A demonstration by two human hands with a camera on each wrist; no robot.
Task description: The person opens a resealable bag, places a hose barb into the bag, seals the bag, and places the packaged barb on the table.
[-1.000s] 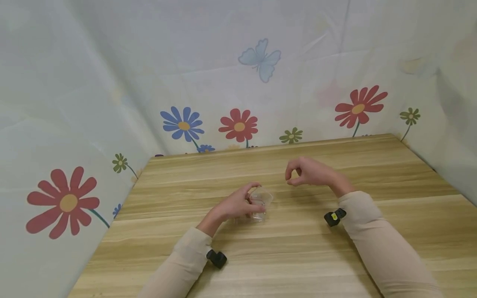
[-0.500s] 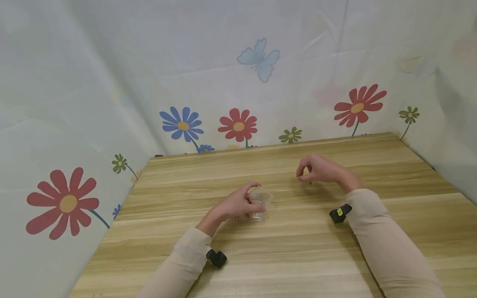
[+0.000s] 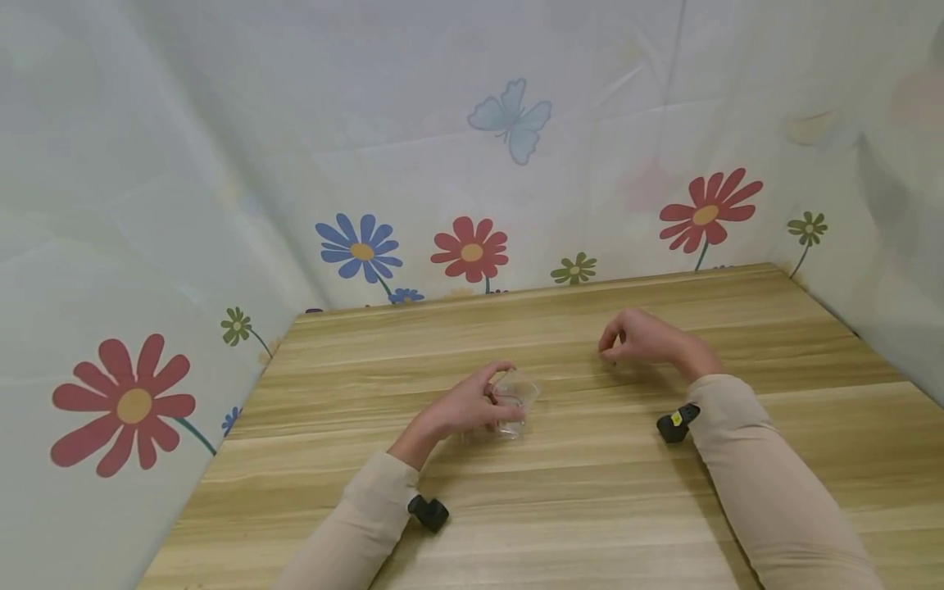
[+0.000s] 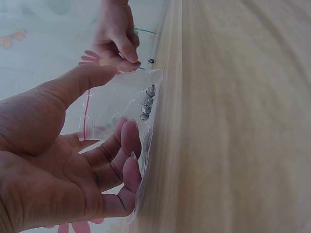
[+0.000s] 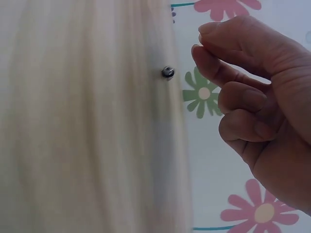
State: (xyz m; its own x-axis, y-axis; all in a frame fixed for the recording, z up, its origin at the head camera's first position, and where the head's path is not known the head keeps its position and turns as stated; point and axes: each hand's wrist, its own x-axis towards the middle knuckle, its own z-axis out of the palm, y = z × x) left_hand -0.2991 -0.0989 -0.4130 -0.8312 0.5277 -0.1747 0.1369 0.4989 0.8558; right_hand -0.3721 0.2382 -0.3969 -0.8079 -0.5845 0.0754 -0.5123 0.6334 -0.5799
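My left hand (image 3: 472,401) grips a clear zip bag (image 3: 525,387), thumb at one edge and fingers bent against the other side. In the left wrist view the zip bag (image 4: 109,104) shows a red seal line and several small metal parts (image 4: 146,103) along its lower side. My right hand (image 3: 640,338) is low over the table to the right of the bag. Its thumb and index finger stand slightly apart with nothing between them, the other fingers curled. In the right wrist view a small shiny metal part (image 5: 168,72) lies on the wood just off the fingertips.
The wooden table (image 3: 560,508) reaches back to a white wall sheet (image 3: 413,147) printed with flowers. More sheeting closes in the left and right sides. A small black camera is worn at each cuff.
My right hand has moved right, away from the bag, and come down a little. The small metal part seen under it half a second ago is now hidden in the head view. The left hand stays put.
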